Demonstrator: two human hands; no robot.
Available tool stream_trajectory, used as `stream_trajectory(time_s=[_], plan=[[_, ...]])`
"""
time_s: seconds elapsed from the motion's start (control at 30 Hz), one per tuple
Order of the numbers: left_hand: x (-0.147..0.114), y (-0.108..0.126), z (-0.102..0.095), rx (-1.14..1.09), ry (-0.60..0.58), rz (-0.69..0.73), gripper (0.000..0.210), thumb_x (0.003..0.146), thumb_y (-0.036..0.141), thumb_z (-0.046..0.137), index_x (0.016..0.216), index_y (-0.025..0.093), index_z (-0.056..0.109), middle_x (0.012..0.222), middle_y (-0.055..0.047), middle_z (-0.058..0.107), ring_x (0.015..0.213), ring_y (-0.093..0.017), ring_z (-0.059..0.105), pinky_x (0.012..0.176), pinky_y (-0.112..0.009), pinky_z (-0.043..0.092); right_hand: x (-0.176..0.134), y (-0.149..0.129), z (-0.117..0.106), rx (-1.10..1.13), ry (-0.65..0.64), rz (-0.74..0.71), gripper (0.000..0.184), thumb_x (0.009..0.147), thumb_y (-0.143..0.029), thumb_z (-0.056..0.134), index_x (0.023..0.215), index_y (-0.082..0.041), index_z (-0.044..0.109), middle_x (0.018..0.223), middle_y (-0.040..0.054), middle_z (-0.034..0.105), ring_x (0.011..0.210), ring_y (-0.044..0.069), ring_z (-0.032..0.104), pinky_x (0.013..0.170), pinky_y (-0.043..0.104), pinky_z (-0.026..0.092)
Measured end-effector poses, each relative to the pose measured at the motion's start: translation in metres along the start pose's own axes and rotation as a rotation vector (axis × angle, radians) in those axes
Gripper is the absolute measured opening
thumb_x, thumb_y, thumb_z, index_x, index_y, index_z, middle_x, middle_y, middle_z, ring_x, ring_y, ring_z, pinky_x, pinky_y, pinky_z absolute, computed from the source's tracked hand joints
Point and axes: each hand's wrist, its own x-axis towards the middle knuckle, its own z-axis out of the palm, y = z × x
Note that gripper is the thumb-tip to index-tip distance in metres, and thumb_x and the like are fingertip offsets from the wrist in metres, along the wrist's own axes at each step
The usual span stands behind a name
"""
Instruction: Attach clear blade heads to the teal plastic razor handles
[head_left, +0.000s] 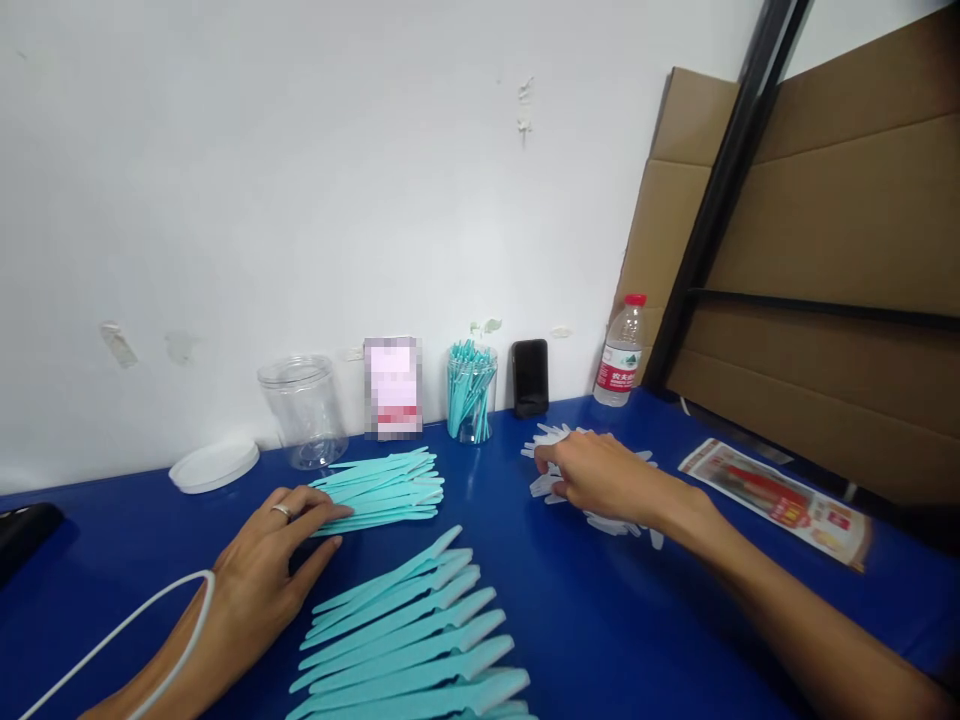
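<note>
Taking the middle of the blue table top (480, 500) as our dial, nearest us at 7 o'clock we see a fanned row of slim turquoise plastic sticks (420, 675), their right ends wearing pale, whitish sleeves; we judge this row the finished share. At 9 o'clock our left hand (270, 540), ringed on one finger, rests its bent fingertips on the near end of a stacked pile of bare turquoise plastic sticks (390, 490) at 10 o'clock, the thumb spread away from the index finger. We see no broad pale sleeves there, so we take that pile as what is left. At 2 o'clock our right hand (600, 470) reaches over a loose heap of small translucent plastic pieces (545, 487), thumb and index finger curled toward each other; we cannot tell whether they pinch one. Many pieces lie about it, so plenty seems to remain. Farther off, at 12 o'clock, a see-through round plastic jar (471, 395) holds upright turquoise sticks, whose ends we cannot make out well enough to count as done; at 11 o'clock stands a larger lidless see-through jar (304, 410).
</note>
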Motion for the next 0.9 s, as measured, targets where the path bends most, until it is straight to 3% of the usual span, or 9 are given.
stream_trajectory(time_s=[0.27,0.4,0.6,0.8,0.9], plan=[[0.002,0.009,-0.002,0.029,-0.058,-0.057,0.025,0.098,0.033,0.049,0.115,0.025,0.065,0.102,-0.005,0.065,0.096,-0.026,0.059,0.083,-0.040,0.051,0.002,0.009,0.007,-0.057,-0.022,0.006,0.017,0.086,-0.013,0.055,0.095,-0.021,0.066,0.086,0.0097,0.071,0.081,0.029,0.065,0.058,0.030,0.026],[0.003,0.011,-0.001,0.031,-0.088,-0.053,0.022,0.099,0.032,0.046,0.104,0.024,0.067,0.094,-0.004,0.064,0.090,-0.024,0.058,0.077,-0.037,0.050,0.002,0.008,0.006,-0.067,-0.037,0.013,0.019,0.086,-0.010,0.051,0.088,-0.021,0.065,0.082,0.0088,0.070,0.075,0.026,0.064,0.057,0.030,0.025],[0.004,0.013,-0.001,0.048,-0.097,-0.054,0.026,0.100,0.028,0.040,0.093,0.019,0.063,0.092,-0.006,0.062,0.086,-0.025,0.056,0.082,-0.043,0.048,0.003,0.006,0.005,-0.052,-0.049,0.039,0.017,0.082,-0.010,0.054,0.082,-0.023,0.064,0.074,0.0049,0.068,0.068,0.023,0.063,0.055,0.028,0.025],[0.006,0.016,-0.004,0.062,-0.118,-0.078,0.025,0.097,0.024,0.042,0.098,0.020,0.067,0.095,-0.008,0.065,0.091,-0.028,0.057,0.084,-0.045,0.047,0.004,-0.004,-0.004,-0.048,0.027,0.085,0.008,0.085,-0.017,0.055,0.081,-0.022,0.061,0.083,0.0046,0.070,0.071,0.022,0.062,0.055,0.028,0.028],[0.007,0.020,-0.005,0.060,-0.128,-0.087,0.027,0.097,0.023,0.041,0.093,0.021,0.068,0.093,-0.008,0.065,0.089,-0.027,0.056,0.080,-0.042,0.046,0.005,-0.018,-0.008,0.149,0.108,0.065,0.007,0.088,-0.022,0.053,0.084,-0.022,0.059,0.077,0.0022,0.069,0.068,0.020,0.062,0.057,0.028,0.034]])
